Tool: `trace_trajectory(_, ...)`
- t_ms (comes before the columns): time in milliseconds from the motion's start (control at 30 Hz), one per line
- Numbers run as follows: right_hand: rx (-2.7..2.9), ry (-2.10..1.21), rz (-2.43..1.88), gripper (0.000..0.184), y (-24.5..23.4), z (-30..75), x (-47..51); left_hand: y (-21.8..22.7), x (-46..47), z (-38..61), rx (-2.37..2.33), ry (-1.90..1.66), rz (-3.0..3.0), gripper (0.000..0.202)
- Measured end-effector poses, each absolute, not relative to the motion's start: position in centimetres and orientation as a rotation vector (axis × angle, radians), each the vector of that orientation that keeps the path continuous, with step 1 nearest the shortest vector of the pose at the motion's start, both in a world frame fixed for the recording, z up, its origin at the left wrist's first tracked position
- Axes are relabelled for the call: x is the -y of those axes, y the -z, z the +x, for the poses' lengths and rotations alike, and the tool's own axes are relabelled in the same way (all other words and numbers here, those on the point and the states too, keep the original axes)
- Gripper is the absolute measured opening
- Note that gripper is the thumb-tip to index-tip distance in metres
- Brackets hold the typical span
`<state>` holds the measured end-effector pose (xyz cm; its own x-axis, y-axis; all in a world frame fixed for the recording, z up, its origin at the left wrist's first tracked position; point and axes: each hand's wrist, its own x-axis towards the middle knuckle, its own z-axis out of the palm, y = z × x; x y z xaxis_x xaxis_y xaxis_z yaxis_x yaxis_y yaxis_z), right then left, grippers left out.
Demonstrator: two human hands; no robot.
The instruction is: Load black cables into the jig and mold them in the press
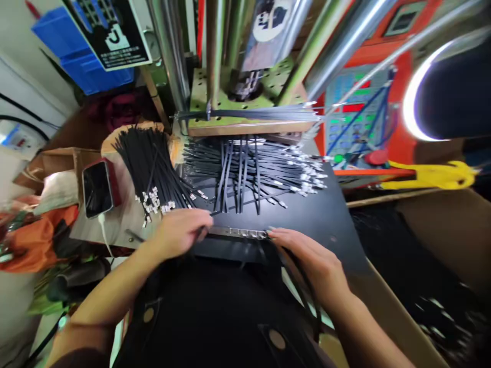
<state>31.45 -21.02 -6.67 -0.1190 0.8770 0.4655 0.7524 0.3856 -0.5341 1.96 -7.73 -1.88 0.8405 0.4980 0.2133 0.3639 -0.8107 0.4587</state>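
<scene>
My left hand (179, 233) rests at the near edge of the black work board (326, 225), its fingertips pinching what looks like a thin black strap. My right hand (307, 259) lies beside a metal jig strip (238, 232), and several black strands run under it and down past my wrist. A bundle of black-coated cable ties (148, 163) with silver metal heads lies at the left. Another loose pile of the ties (249, 176) spreads across the board. Part of the jig is hidden by my hands.
Behind the board stands a press with chrome columns (345, 56), a green perforated plate (245, 120) and a control panel (356, 110). A phone (97, 188) lies at the left. A cardboard box (418, 276) holding black ties sits at the right.
</scene>
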Motion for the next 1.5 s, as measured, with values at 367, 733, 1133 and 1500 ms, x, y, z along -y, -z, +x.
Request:
trace_trajectory(367, 2.009, -0.015, -1.467, 0.024, 8.3, 32.6, 19.7, 5.4, 9.7, 8.0, -0.547, -0.385, 2.602, 0.019)
trace_trajectory(733, 1.910, -0.088, -1.400, 0.021, 8.6, 30.0, 18.5, 4.3, 8.8, 5.7, -0.498, -0.430, 2.810, 0.028)
trace_trajectory(1133, 1.888, -0.142, -1.420, 0.020, 8.9, 30.1, 18.3, 5.8, 9.1, 4.6, -0.803, -0.487, 2.399, 0.014)
trace_trajectory(1500, 1.851, -0.161, -1.496, 0.015, 3.0, 37.2, 9.0, 0.7, -1.1, 5.1, -0.517, -0.030, 2.706, 0.034)
